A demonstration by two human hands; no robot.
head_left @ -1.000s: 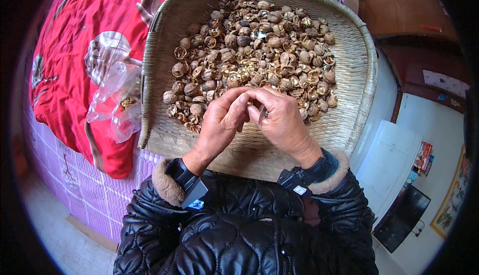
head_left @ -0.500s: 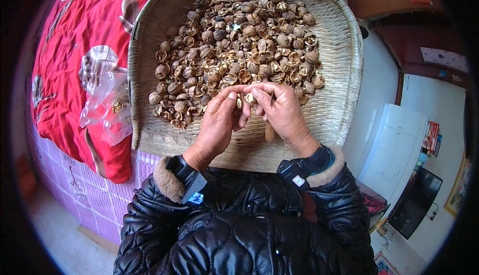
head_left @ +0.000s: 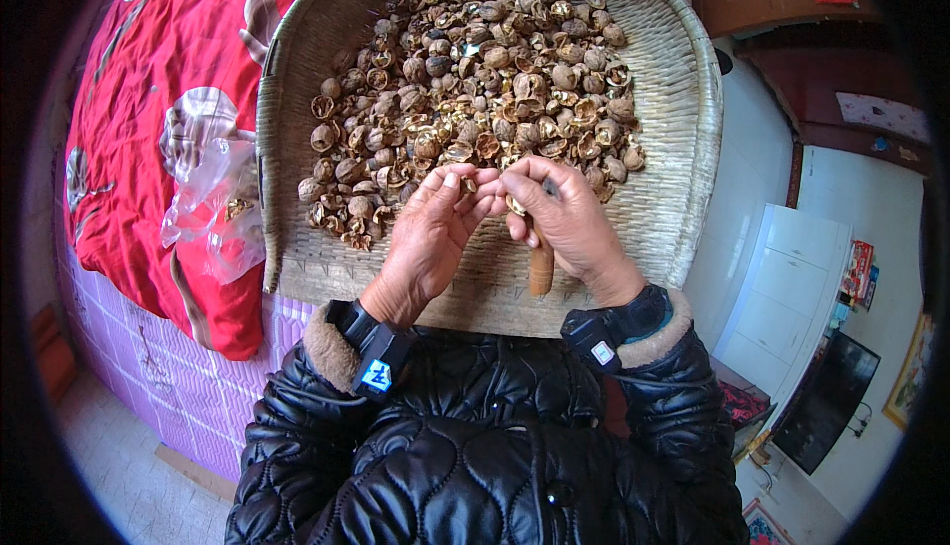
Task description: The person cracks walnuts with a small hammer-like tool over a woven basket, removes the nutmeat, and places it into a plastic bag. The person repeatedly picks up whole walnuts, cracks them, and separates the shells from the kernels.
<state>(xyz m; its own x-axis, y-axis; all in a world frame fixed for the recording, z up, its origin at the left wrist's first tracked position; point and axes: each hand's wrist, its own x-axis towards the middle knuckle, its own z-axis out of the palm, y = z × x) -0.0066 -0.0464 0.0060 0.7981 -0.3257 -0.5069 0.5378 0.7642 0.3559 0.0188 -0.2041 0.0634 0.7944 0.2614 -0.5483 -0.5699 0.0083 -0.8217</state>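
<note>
Both of my hands meet over the near part of a woven basket [head_left: 683, 179] full of cracked walnuts [head_left: 465, 100]. Between the thumb and fingers of my left hand [head_left: 426, 233] is a small walnut shell piece [head_left: 468, 186]. My right hand [head_left: 566, 221] is closed round a tool with a brown wooden handle [head_left: 540, 273], which sticks out below the palm; its working end is hidden by the fingers. A pale walnut piece [head_left: 515, 206] shows at the right thumb and forefinger. The fingertips of the two hands nearly touch.
Left of the basket, a clear plastic bag [head_left: 213, 214] with a few nut pieces inside lies on a red patterned quilt [head_left: 119, 189]. A purple bedspread [head_left: 168, 377] hangs below. To the right stand a white cabinet [head_left: 792, 268] and a dark screen [head_left: 826, 402].
My left hand has turned so its palm opens more upward, with the shell piece at its fingertips. The right hand has tilted, and more of the wooden handle shows below it.
</note>
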